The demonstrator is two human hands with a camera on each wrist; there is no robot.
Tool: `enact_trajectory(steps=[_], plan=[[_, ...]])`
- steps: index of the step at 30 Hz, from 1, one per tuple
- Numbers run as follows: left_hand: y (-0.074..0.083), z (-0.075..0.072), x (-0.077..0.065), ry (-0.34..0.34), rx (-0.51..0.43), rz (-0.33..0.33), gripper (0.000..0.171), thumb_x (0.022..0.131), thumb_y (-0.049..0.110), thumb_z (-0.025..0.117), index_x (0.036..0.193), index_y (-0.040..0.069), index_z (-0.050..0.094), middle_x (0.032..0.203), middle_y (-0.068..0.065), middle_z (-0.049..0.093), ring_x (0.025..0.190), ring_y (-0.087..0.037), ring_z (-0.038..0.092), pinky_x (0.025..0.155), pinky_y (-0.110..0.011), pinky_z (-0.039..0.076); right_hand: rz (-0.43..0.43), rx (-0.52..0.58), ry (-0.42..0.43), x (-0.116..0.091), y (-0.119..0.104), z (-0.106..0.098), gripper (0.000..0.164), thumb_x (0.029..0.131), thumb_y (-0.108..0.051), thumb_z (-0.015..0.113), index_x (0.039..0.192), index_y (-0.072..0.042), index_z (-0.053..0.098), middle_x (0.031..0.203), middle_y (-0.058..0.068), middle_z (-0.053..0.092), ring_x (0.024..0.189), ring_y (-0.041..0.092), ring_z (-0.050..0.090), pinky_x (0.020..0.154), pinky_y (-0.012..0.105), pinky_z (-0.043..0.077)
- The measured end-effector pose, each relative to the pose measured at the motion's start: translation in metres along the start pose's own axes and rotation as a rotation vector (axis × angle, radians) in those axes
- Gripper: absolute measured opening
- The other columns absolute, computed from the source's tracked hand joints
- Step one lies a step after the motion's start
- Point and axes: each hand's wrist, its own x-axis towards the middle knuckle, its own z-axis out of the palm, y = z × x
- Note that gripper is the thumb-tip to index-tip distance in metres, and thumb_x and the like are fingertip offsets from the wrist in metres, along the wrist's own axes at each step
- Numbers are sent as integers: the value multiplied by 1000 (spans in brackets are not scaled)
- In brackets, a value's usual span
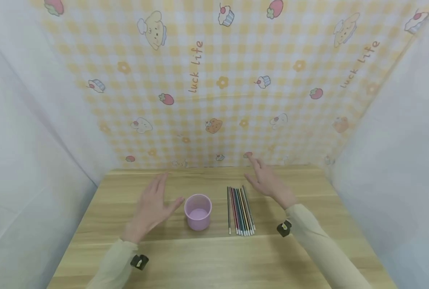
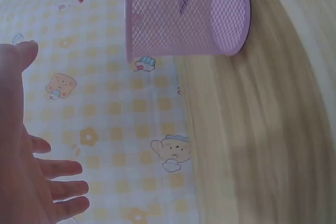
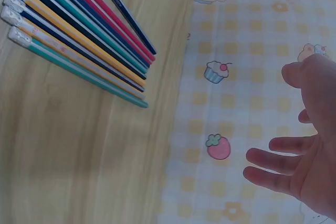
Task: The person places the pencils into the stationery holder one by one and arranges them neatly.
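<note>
A pink mesh pen cup (image 1: 198, 218) stands upright on the table, and its inside looks bare from above. To its right lies a row of several pencils (image 1: 240, 210) in mixed colours, their white eraser ends toward me. My left hand (image 1: 152, 204) hovers left of the cup, fingers spread, thumb pointing at it without gripping; the left wrist view shows the cup's mesh side (image 2: 178, 14) apart from the fingers. My right hand (image 1: 268, 182) is raised beyond the pencils' upper right, holding nothing. In the right wrist view the pencils (image 3: 79, 30) lie away from the extended fingers (image 3: 273, 161).
The wooden table (image 1: 214, 261) ends at a yellow checked cloth backdrop (image 1: 214, 100) with cartoon prints. White walls (image 1: 37, 140) close in on both sides. A small dark device sits at each wrist.
</note>
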Motion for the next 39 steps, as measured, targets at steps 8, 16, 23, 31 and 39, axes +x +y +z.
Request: enact_trajectory(steps=[8,16,23,31,39], plan=[[9,19,-10,3,-136,-99,101,91,55,69,162,7,16,163,-23,30,147,-46,34,117,-65,31,64,127,-14,-6,12,17,73,105,-31,55,160,-2,16,151,35,38,125,50,54,104,63,48],[16,42,-22,113,-248,-89,92,88,45,75,156,1,31,152,-23,46,137,-45,47,108,-64,43,131,268,-8,-5,21,33,66,104,-25,57,155,3,26,145,34,44,110,45,63,91,55,57],[22,56,-28,80,-347,-123,93,89,50,73,156,3,30,153,-21,46,137,-44,48,108,-64,43,186,360,-14,-7,23,48,58,102,-20,57,148,7,36,140,35,47,107,44,65,86,49,60],[29,66,-32,93,-384,-126,93,88,52,74,155,1,33,151,-21,49,135,-42,51,109,-62,44,209,399,20,-8,29,68,52,100,-14,60,143,9,41,130,36,54,106,44,65,86,48,60],[35,79,-36,124,-482,-135,90,86,45,77,154,2,36,147,-24,52,129,-43,54,101,-61,50,240,425,14,-12,31,88,50,99,-11,60,140,12,44,122,32,58,105,42,64,87,49,59]])
